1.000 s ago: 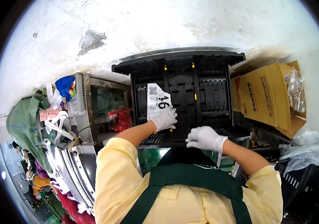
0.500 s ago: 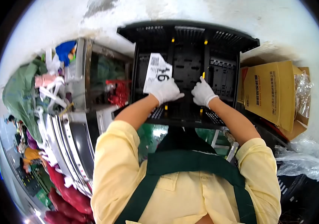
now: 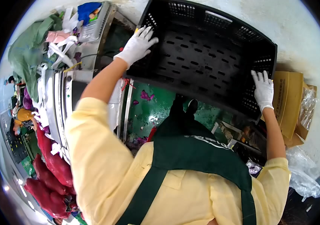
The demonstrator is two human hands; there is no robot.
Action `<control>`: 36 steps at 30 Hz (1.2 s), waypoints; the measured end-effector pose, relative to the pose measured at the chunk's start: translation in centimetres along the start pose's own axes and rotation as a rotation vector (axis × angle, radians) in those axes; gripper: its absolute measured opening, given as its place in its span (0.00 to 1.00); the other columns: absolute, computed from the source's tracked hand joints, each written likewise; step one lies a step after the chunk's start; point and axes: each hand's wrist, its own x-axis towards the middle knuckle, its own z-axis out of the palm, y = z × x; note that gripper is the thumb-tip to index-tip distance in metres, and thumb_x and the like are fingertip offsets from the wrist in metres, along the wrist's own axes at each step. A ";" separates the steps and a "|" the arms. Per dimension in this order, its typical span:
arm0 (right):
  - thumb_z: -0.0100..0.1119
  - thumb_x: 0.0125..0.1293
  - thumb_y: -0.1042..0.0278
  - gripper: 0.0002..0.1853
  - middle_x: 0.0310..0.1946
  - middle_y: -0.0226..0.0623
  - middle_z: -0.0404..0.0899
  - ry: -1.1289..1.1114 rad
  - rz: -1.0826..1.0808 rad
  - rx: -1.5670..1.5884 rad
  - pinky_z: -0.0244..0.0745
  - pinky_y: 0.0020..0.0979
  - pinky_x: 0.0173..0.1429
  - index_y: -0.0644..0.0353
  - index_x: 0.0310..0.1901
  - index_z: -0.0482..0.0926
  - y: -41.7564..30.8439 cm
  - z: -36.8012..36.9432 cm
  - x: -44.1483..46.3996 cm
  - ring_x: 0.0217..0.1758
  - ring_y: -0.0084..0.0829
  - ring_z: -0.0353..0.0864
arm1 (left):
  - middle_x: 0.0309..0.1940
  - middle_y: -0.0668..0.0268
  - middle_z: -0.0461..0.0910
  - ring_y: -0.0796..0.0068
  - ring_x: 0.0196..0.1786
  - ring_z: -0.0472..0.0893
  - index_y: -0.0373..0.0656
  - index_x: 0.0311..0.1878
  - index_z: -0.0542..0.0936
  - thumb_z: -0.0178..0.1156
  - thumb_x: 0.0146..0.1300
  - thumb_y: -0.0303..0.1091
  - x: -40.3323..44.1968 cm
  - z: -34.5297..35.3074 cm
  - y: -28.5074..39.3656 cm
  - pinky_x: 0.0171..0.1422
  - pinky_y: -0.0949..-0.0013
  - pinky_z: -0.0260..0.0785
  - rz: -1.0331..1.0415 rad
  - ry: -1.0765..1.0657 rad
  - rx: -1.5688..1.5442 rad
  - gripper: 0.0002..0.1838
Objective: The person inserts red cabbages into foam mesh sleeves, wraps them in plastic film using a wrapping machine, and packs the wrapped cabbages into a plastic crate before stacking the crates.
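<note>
A black plastic crate (image 3: 197,56) with a slotted floor and perforated upright walls is tilted in front of me, its inside visible. My left hand (image 3: 135,45), in a white glove, grips its left end wall, fingers over the rim. At the opposite end, my right hand (image 3: 263,90), also gloved in white, has its fingers hooked over the right wall. The undersides of both grips are hidden by the walls.
Cardboard boxes (image 3: 288,103) stand at the right by the wall, with clear plastic wrap (image 3: 306,172) below. Metal equipment (image 3: 60,108) and a green bag (image 3: 29,48) are at the left. Purple scraps (image 3: 146,95) lie on the wet green floor (image 3: 160,112). Red sacks (image 3: 51,183) fill the lower left.
My hands have moved apart, from low in the middle to the crate's two ends. Raised walls and an open interior now show; the white label and most yellow clips are out of sight.
</note>
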 end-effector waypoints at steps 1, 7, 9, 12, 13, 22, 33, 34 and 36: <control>0.50 0.55 0.78 0.30 0.59 0.37 0.75 0.068 -0.010 -0.144 0.60 0.41 0.68 0.49 0.62 0.73 1.0 3.1 0.2 0.73 0.39 0.61 | 0.70 0.57 0.64 0.53 0.76 0.54 0.56 0.66 0.70 0.65 0.56 0.46 -0.4 0.9 0.2 0.78 0.49 0.45 -0.032 0.042 0.087 0.33; 0.58 0.59 0.72 0.21 0.47 0.36 0.81 0.417 -0.165 0.399 0.64 0.46 0.66 0.47 0.56 0.79 0.4 0.6 -1.1 0.53 0.38 0.77 | 0.54 0.57 0.78 0.58 0.59 0.77 0.45 0.54 0.79 0.65 0.58 0.33 -13.0 -5.0 7.3 0.64 0.59 0.68 -0.524 0.709 -1.016 0.19; 0.54 0.63 0.75 0.20 0.49 0.45 0.80 0.384 -0.040 0.716 0.67 0.40 0.64 0.54 0.57 0.78 -1.8 -1.3 -1.2 0.54 0.45 0.77 | 0.44 0.59 0.83 0.62 0.49 0.83 0.42 0.46 0.83 0.64 0.62 0.36 -19.4 -4.8 11.7 0.55 0.64 0.74 -0.696 0.687 -1.245 0.12; 0.51 0.65 0.78 0.18 0.55 0.43 0.79 0.553 -0.121 0.826 0.67 0.38 0.64 0.65 0.57 0.77 -6.8 -4.2 -0.5 0.57 0.43 0.77 | 0.42 0.59 0.85 0.68 0.45 0.84 0.42 0.47 0.83 0.61 0.66 0.41 -27.0 -3.0 16.9 0.52 0.67 0.75 -1.064 0.619 -1.433 0.14; 0.53 0.64 0.78 0.17 0.54 0.43 0.80 0.615 -0.162 0.844 0.66 0.38 0.65 0.64 0.55 0.78 -9.3 -5.4 -0.1 0.57 0.42 0.76 | 0.42 0.60 0.85 0.70 0.45 0.84 0.42 0.48 0.83 0.61 0.67 0.42 -28.9 -2.2 17.7 0.52 0.68 0.75 -1.152 0.608 -1.478 0.15; 0.51 0.61 0.82 0.18 0.54 0.37 0.79 0.470 -0.764 1.112 0.62 0.37 0.68 0.61 0.53 0.78 -37.2 -20.0 3.5 0.60 0.38 0.72 | 0.45 0.64 0.84 0.76 0.48 0.82 0.39 0.51 0.81 0.58 0.68 0.35 -45.7 -2.5 11.8 0.56 0.72 0.73 -1.501 0.931 -1.378 0.13; 0.52 0.60 0.83 0.16 0.48 0.39 0.79 0.486 -0.951 0.878 0.65 0.37 0.63 0.60 0.49 0.79 -57.3 -33.4 7.7 0.55 0.39 0.74 | 0.42 0.67 0.80 0.83 0.39 0.76 0.35 0.49 0.79 0.59 0.66 0.32 -74.7 18.1 -15.6 0.45 0.77 0.69 -1.902 1.508 -1.358 0.13; 0.53 0.60 0.82 0.15 0.47 0.40 0.78 0.525 -0.997 0.865 0.66 0.38 0.63 0.60 0.49 0.79 -58.7 -34.3 8.5 0.54 0.40 0.75 | 0.43 0.66 0.80 0.81 0.40 0.76 0.35 0.51 0.79 0.59 0.65 0.32 -75.3 20.3 -18.3 0.46 0.75 0.69 -1.964 1.572 -1.285 0.14; 0.53 0.60 0.82 0.15 0.47 0.41 0.78 0.524 -1.044 0.849 0.66 0.38 0.62 0.60 0.48 0.79 -61.6 -37.1 9.2 0.53 0.41 0.75 | 0.43 0.64 0.81 0.78 0.41 0.77 0.36 0.54 0.78 0.61 0.63 0.34 -75.8 25.5 -23.4 0.47 0.73 0.70 -2.041 1.662 -1.140 0.18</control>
